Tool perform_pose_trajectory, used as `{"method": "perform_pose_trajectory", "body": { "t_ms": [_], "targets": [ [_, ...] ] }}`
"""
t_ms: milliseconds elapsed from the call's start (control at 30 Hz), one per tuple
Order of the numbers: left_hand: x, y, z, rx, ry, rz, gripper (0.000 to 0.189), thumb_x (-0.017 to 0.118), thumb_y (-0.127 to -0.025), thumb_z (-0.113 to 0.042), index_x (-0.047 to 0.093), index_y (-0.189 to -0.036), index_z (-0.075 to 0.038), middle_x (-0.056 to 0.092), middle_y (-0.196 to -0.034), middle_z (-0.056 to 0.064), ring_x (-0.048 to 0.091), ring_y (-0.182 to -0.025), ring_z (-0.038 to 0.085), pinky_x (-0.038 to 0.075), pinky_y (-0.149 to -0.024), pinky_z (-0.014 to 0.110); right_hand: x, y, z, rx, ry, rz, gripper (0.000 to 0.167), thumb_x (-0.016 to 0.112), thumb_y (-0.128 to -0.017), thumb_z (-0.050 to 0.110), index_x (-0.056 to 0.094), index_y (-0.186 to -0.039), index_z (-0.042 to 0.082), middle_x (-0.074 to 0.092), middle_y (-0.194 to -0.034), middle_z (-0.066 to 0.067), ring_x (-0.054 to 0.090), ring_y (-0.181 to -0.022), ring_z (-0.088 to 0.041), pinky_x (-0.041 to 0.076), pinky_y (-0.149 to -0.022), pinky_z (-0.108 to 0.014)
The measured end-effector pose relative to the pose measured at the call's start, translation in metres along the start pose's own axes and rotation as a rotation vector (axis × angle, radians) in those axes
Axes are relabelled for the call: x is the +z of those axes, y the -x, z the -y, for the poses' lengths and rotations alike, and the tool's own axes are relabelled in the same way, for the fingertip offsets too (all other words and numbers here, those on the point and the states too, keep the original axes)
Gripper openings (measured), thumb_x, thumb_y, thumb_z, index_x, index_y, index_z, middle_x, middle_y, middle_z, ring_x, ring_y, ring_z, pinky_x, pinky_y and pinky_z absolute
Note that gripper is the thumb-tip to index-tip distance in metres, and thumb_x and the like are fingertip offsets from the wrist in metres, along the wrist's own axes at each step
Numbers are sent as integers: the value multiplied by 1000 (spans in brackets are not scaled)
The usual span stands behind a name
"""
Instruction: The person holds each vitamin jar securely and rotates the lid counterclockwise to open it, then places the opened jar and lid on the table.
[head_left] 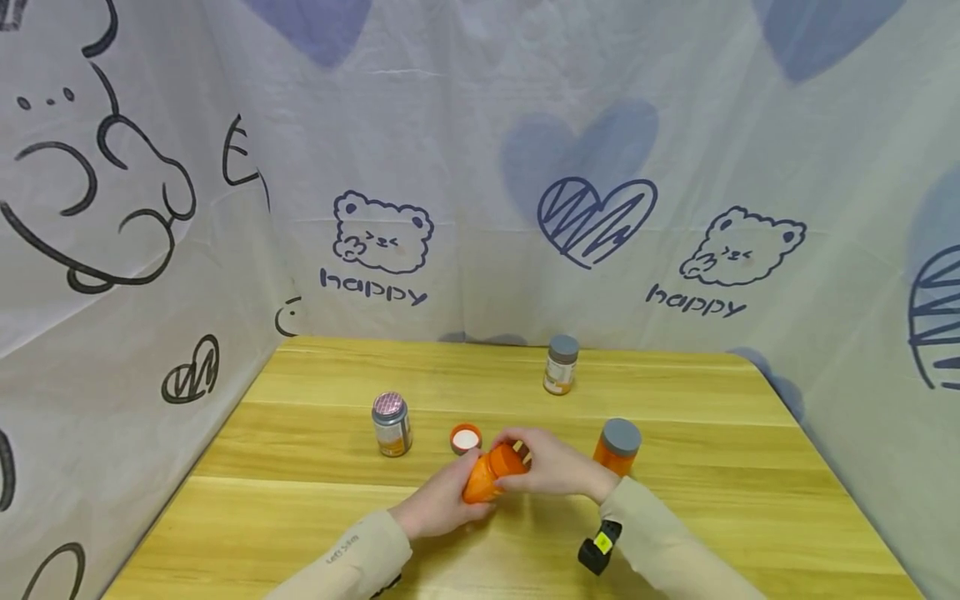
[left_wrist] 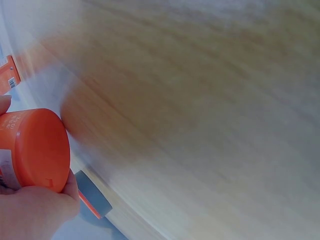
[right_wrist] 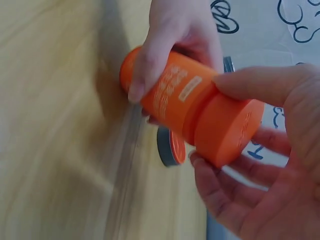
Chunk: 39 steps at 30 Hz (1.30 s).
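Observation:
An orange bottle [head_left: 480, 482] with an orange cap [head_left: 507, 460] is held tilted over the table. My left hand [head_left: 444, 500] grips the bottle's body; in the left wrist view its orange base [left_wrist: 47, 150] faces the camera. Thumb and fingers of my right hand [head_left: 558, 467] pinch the cap, as the right wrist view shows, and the cap [right_wrist: 227, 127] sits on the bottle's neck. Just behind the left hand lies a loose grey lid [head_left: 466, 438], its orange rim and white liner facing up.
On the left stands a grey jar [head_left: 392, 425] without a lid, a pinkish patterned seal across its top. A grey-capped bottle [head_left: 561, 365] stands near the table's back edge. Right of my right hand is an orange jar [head_left: 618, 446] with a grey lid. Printed cloth hangs behind the table [head_left: 750, 467].

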<state>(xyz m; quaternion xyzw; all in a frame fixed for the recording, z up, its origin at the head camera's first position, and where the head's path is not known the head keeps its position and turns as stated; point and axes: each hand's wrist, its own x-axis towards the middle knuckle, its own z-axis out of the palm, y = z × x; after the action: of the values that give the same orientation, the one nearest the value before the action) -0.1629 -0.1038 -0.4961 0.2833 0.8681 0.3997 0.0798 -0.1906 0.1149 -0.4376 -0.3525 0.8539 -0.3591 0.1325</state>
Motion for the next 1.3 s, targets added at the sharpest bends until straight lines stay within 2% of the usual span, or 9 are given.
{"method": "perform_pose_trajectory", "body": {
  "t_ms": [333, 633, 833, 1200, 1300],
  "targets": [
    [-1, 0, -1, -13, 23, 2, 42, 76, -88, -17, 49, -120, -14, 60, -99, -1, 56, -82, 6, 49, -76, 23, -3, 1, -2, -150, 137, 6, 43, 81, -85, 12, 62, -123, 15, 65, -121, 0, 61, -105, -11, 55, -88, -23],
    [-3, 1, -3, -36, 46, -1, 46, 76, -89, -18, 48, -126, -14, 62, -101, 0, 57, -82, 7, 49, -77, 24, 1, -3, -2, -260, 214, -47, 43, 82, -79, 0, 64, -116, 15, 65, -120, 2, 62, -113, -13, 52, -103, -31],
    [-4, 2, -5, -42, 57, 2, 46, 75, -89, -16, 48, -126, -14, 61, -98, 0, 57, -78, 6, 49, -75, 23, 3, -4, -1, -270, 206, -53, 43, 81, -78, -3, 64, -114, 15, 65, -119, 2, 62, -113, -14, 51, -104, -32],
    [-4, 2, -4, -41, 40, -4, 48, 75, -89, -17, 48, -128, -12, 62, -102, 1, 57, -83, 8, 49, -78, 24, 4, -3, -3, -228, 244, -53, 53, 80, -77, -5, 62, -124, 13, 65, -123, 0, 61, -115, -17, 51, -105, -36],
    [-3, 1, -3, -35, 34, -8, 48, 76, -89, -18, 48, -127, -12, 62, -102, 1, 57, -84, 8, 49, -78, 25, 4, -3, -3, -214, 235, -49, 53, 81, -78, 0, 61, -126, 12, 65, -125, -2, 61, -116, -18, 51, -103, -35]
  ]
}}
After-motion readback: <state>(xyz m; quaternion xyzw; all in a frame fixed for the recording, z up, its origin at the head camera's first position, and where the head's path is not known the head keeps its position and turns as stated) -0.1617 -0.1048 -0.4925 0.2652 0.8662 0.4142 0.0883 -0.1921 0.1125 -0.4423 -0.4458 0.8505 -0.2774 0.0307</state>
